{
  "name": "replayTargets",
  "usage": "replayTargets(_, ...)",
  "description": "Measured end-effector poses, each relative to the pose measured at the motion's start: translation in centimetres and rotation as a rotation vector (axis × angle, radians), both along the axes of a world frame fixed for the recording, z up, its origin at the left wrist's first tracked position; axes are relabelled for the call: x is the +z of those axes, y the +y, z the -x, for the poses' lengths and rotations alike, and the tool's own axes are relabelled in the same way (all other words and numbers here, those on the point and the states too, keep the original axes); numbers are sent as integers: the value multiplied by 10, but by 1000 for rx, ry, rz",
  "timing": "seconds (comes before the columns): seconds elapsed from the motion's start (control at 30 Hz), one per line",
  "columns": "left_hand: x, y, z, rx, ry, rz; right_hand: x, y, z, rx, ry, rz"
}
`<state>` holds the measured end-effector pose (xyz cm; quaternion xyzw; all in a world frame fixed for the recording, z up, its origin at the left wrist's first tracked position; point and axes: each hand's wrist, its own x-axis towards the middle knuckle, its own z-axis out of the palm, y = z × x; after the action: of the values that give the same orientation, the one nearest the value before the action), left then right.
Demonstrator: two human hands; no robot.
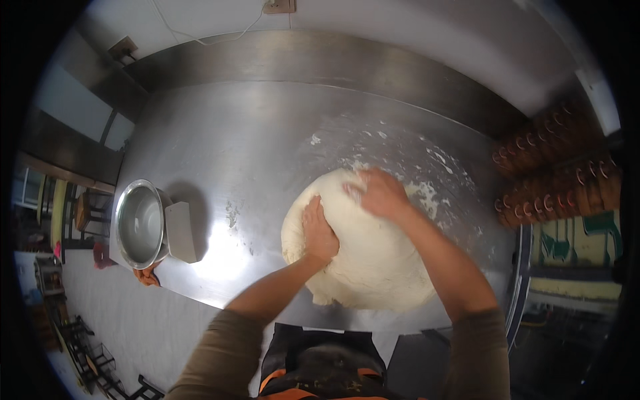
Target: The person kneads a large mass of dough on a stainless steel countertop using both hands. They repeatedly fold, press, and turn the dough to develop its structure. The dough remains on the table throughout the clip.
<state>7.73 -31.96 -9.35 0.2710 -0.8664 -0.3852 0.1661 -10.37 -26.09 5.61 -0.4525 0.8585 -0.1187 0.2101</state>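
Note:
A large mound of pale dough (380, 255) lies on the stainless steel worktable (240, 130) in front of me. My left hand (319, 232) presses flat into the dough's left part, its palm sunk into a fold. Over the dough's far edge rests my right hand (377, 192), slightly blurred, with thumb and fingers apart. Neither hand is closed around anything that I can see. Dry flour and dough scraps (427, 195) are smeared on the steel beyond and to the right of the mound.
To the left, a metal bowl (141, 225) stands near the table's edge beside a grey flat-sided object (180, 232). An orange-brown cloth (147, 276) hangs below the bowl. A raised steel backsplash (320, 57) borders the far side, with a white cable (225, 41) above it.

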Motion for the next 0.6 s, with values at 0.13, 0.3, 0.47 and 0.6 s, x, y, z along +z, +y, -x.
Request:
replayTargets(0.13,104,-112,-80,-360,-40,-1041,20,98,-107,81,219,205)
replayTargets(0.3,113,-147,-5,-301,-20,-443,-45,141,-161,27,302,319)
replayTargets(0.47,-38,-114,84,-371,201,-1154,-125,82,-109,59,362,170)
replayTargets(0.6,-9,-128,120,-180,-48,-1112,-140,18,-43,10,457,-68)
